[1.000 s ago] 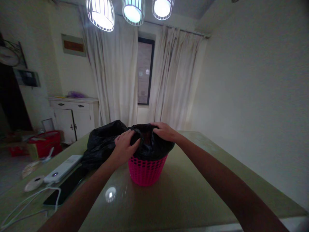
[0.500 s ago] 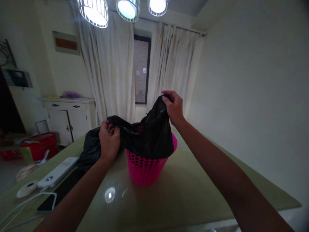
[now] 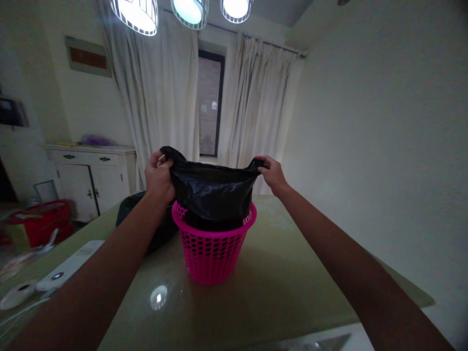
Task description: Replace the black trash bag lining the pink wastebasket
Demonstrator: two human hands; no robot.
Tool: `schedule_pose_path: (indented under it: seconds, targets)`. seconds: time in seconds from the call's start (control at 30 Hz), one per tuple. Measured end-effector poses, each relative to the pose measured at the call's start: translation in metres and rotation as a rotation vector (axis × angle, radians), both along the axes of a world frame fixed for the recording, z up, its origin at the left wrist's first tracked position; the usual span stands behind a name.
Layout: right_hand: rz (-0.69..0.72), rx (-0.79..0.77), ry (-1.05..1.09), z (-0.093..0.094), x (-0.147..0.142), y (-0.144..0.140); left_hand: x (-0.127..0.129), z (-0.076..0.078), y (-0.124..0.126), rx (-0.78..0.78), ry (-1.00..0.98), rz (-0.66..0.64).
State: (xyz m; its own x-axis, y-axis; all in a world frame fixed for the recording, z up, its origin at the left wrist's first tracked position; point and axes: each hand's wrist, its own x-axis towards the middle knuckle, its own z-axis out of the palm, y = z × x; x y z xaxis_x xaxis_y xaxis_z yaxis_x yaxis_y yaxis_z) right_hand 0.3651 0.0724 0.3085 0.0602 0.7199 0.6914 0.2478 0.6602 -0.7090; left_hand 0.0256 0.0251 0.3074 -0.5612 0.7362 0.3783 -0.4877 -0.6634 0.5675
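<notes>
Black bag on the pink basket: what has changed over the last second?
Both hands, left and right, gripped the black bag at its rim and lifted it; it was folded over the pink basket, now it is stretched taut above it, lower part still inside. Basket and table stayed put.

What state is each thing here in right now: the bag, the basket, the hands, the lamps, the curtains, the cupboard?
Black bag: stretched open, lower part inside the basket.
Pink basket: upright on the table.
Left hand: gripping the bag's edge.
Right hand: gripping the opposite edge.
Lamps: lit.
Curtains: parted.
Cupboard: doors shut.
</notes>
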Motion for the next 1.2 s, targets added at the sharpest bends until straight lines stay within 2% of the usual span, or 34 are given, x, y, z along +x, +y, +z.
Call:
schedule_pose_path:
  seconds: [0.07, 0.13, 0.23, 0.3, 0.37, 0.47, 0.5, 0.57, 0.6, 0.67, 0.7, 0.77, 0.83, 0.9, 0.97, 1.0, 1.07, 1.13, 1.2]
  targets:
    - [0.088, 0.056, 0.079, 0.005, -0.003, -0.004, 0.002, 0.014, -0.002, -0.028, -0.098, -0.004]
    - [0.157, 0.092, 0.162, 0.009, -0.005, -0.011, 0.001, 0.026, -0.010, -0.045, -0.114, -0.051]
    - [0.154, 0.134, 0.277, 0.011, -0.001, -0.021, -0.003, 0.034, -0.034, 0.013, -0.080, -0.141]
    - [0.046, 0.107, 0.352, 0.007, 0.008, -0.027, -0.007, 0.034, -0.053, 0.089, -0.091, -0.167]
    - [-0.132, 0.002, 0.400, 0.001, 0.019, -0.031, -0.012, 0.032, -0.069, 0.130, -0.095, -0.179]
    - [-0.446, -0.178, 0.315, -0.008, 0.028, -0.043, -0.014, 0.028, -0.083, 0.186, 0.009, -0.194]
    - [-0.546, -0.164, 0.238, -0.009, 0.026, -0.050, -0.012, 0.028, -0.087, 0.224, 0.070, -0.202]
    - [-0.628, 0.019, 0.036, -0.008, 0.013, -0.070, -0.001, 0.029, -0.094, 0.305, 0.183, -0.214]
    - [-0.584, 0.152, -0.080, -0.005, 0.001, -0.081, 0.007, 0.030, -0.099, 0.336, 0.224, -0.222]
    - [-0.286, 0.335, -0.332, 0.002, -0.030, -0.103, 0.028, 0.034, -0.112, 0.363, 0.286, -0.259]
    - [-0.113, 0.350, -0.460, 0.006, -0.048, -0.112, 0.038, 0.036, -0.118, 0.361, 0.320, -0.294]
    - [0.137, 0.336, -0.658, 0.014, -0.082, -0.119, 0.051, 0.039, -0.129, 0.337, 0.421, -0.361]
    - [0.313, 0.234, -0.799, 0.018, -0.106, -0.112, 0.050, 0.037, -0.133, 0.328, 0.573, -0.304]
    - [0.355, 0.116, -0.816, 0.020, -0.119, -0.099, 0.034, 0.030, -0.127, 0.327, 0.720, -0.086]
    - [0.299, 0.073, -0.725, 0.019, -0.125, -0.086, 0.013, 0.019, -0.115, 0.288, 0.792, 0.122]
    - [0.261, 0.082, -0.669, 0.018, -0.126, -0.083, 0.004, 0.013, -0.108, 0.264, 0.798, 0.126]
    - [0.227, 0.109, -0.626, 0.017, -0.131, -0.083, -0.004, 0.001, -0.096, 0.186, 0.894, 0.030]
    - [0.266, 0.133, -0.683, 0.017, -0.137, -0.088, 0.003, -0.009, -0.088, 0.107, 0.962, -0.125]
    - [0.373, 0.133, -0.779, 0.018, -0.138, -0.093, 0.017, -0.015, -0.082, 0.054, 0.920, -0.238]
